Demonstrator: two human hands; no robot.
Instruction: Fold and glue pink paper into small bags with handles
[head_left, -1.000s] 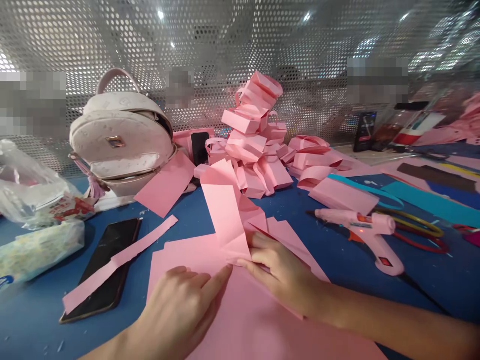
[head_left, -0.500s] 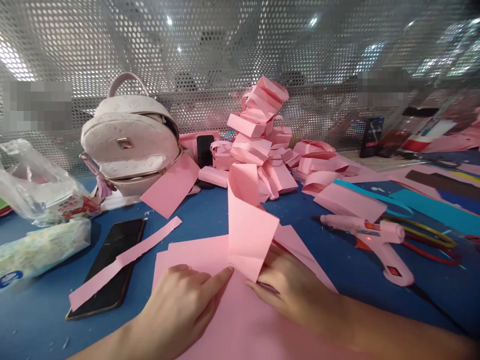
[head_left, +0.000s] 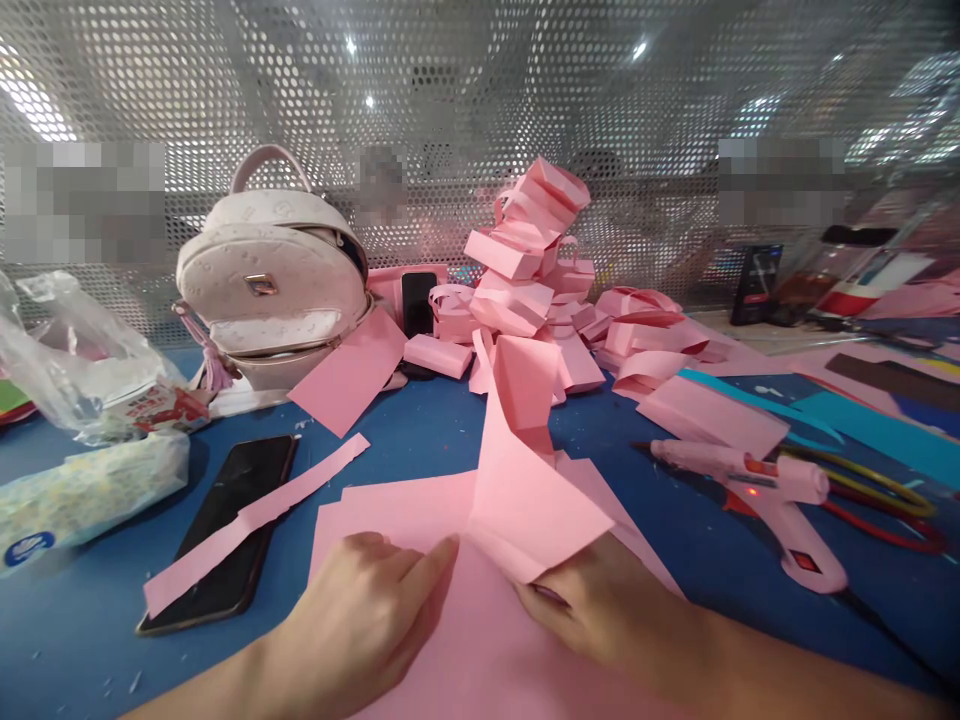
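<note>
My right hand grips the lower end of a folded pink paper piece, its fingers partly hidden behind the paper. The piece stands tilted, its far end open like a sleeve and its near flap leaning right. Beneath it lie flat pink paper sheets. My left hand rests on these sheets, left of the folded piece, with the index finger stretched out and the other fingers loosely curled. It holds nothing, and a small gap parts its fingertip from the folded piece.
Beyond my hands rises a pile of folded pink paper boxes. A pink glue gun lies at right. To the left are a black phone under a pink paper strip, a tissue pack and a pale backpack.
My right hand has moved right, tilting the folded paper piece over and spreading its near flap. My left fingertip, at the piece's corner before, is now slightly apart from it. The view has shifted a little.
</note>
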